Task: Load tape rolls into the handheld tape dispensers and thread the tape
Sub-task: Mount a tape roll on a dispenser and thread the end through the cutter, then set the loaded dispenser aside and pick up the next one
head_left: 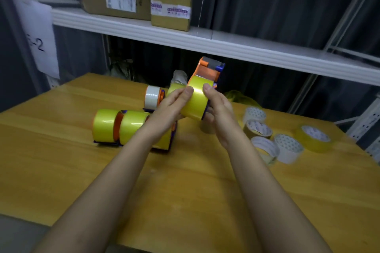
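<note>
Head view shows both hands, left hand (174, 102) and right hand (218, 104), with fingers pinching the yellow roll (197, 98) in a raised dispenser (209, 70), while loaded dispensers (123, 127) lie on the worktop (185, 191) and five spare rolls (287, 146) wait, so I judge the task partly done.

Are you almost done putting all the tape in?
Partly. Loaded dispensers with yellow rolls lie on the table, plus a white one. The left hand and right hand hold another dispenser, thumbs on its yellow roll. Five spare rolls wait at the right.
</note>
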The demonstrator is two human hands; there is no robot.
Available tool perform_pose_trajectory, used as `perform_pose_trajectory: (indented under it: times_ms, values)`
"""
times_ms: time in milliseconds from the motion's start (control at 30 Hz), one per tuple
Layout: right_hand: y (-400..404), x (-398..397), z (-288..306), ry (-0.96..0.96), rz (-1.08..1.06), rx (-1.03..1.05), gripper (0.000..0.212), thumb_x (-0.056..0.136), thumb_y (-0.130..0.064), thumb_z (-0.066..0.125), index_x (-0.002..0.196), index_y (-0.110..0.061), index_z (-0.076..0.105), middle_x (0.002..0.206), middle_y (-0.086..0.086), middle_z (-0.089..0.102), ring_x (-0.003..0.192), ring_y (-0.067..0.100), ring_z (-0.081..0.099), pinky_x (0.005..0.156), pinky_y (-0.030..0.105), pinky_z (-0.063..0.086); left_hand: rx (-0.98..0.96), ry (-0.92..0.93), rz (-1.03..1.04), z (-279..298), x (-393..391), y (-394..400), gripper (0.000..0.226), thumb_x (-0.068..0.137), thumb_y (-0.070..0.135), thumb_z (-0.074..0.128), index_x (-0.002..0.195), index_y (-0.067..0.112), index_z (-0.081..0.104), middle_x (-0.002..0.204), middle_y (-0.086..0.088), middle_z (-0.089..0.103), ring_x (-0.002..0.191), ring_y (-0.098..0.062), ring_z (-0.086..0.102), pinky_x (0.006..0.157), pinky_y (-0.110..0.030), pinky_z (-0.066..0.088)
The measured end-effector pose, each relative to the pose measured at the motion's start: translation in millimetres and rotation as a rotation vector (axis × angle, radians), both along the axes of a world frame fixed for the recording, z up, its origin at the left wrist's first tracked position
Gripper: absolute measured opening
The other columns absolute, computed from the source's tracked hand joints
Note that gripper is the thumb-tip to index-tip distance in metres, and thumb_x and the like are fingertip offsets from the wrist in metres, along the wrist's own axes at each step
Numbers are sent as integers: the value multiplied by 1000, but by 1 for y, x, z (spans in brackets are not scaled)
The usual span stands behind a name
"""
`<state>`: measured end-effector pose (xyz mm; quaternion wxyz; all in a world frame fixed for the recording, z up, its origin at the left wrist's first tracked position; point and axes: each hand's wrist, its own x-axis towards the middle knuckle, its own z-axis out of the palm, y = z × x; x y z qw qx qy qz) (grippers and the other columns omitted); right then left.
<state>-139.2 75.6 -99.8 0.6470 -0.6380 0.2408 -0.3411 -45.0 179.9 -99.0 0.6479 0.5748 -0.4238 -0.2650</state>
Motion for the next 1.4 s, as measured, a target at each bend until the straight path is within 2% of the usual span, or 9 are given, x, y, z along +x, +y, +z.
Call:
perform_pose_trajectory:
  times_ms: [133, 233, 400, 567, 733, 867, 1067, 1267, 1400]
  values:
    - [11, 48, 19, 105, 94, -65, 60, 76, -69, 59, 114, -24, 66, 109, -2, 72, 102, 14, 66, 90, 34, 51, -19, -17, 94, 29, 31, 17, 28, 99, 39, 40, 88, 27, 63, 86, 7, 69, 78, -4, 66, 70, -18, 50]
    - [22, 77, 29, 201, 194, -99, 73, 75, -81, 45, 124, -28, 59, 122, -2, 65, 116, 17, 59, 91, 35, 49, 61, 9, 191, 43, 58, 22, 36, 100, 41, 32, 80, 26, 58, 83, -2, 66, 84, -18, 62, 86, -34, 50]
    - [21, 118, 39, 224, 185, -81, 59, 100, -49, 36, 141, -8, 42, 132, 21, 55, 109, 30, 60, 84, 37, 55, 198, 79, 330, 56, 114, 30, 35, 99, 49, 27, 84, 27, 50, 88, -6, 57, 80, -19, 56, 84, -36, 47]
    - [-8, 154, 28, 297, 82, -474, 45, 94, -14, 58, 138, -9, 47, 103, 0, 63, 99, 17, 60, 86, 30, 54, 383, 72, 381, 51, 173, 29, 39, 98, 52, 25, 86, 24, 50, 84, -6, 56, 76, -20, 55, 81, -36, 46]
    - [-29, 190, 21, 683, 162, -967, 63, 87, -28, 67, 143, -16, 41, 140, 5, 51, 127, 21, 49, 100, 31, 43, 544, 133, 437, 29, 220, 19, 37, 99, 48, 26, 109, 17, 42, 84, -6, 48, 74, -20, 51, 91, -41, 44]
    - [-36, 214, 16, 1022, 234, -1294, 87, 76, -58, 69, 145, -18, 34, 146, 7, 40, 135, 29, 35, 106, 44, 34, 648, 144, 422, 8, 251, 9, 50, 99, 51, 25, 134, 17, 35, 106, -9, 44, 90, -24, 49, 96, -41, 40]
    - [-37, 249, 9, 1313, 380, -1300, 96, 64, -62, 77, 139, -17, 37, 139, 6, 48, 128, 29, 44, 105, 45, 33, 758, 94, 340, -18, 274, -10, 61, 100, 49, 22, 150, 13, 15, 154, -13, 22, 139, -32, 27, 111, -43, 28]
    - [-37, 258, 1, 1211, 333, -1429, 79, 66, -57, 77, 124, -14, 45, 120, 6, 57, 109, 27, 56, 84, 36, 42, 906, -122, 326, -22, 288, -13, 72, 97, 58, 23, 149, 8, 18, 151, -17, 28, 135, -34, 34, 108, -44, 31]
    - [-40, 241, 10, 939, 227, -1359, 88, 68, -47, 79, 136, -14, 35, 130, 8, 47, 118, 27, 45, 86, 34, 41, 824, -338, 422, -10, 278, -12, 71, 98, 52, 28, 148, 2, 17, 155, -18, 21, 141, -33, 23, 112, -42, 23]
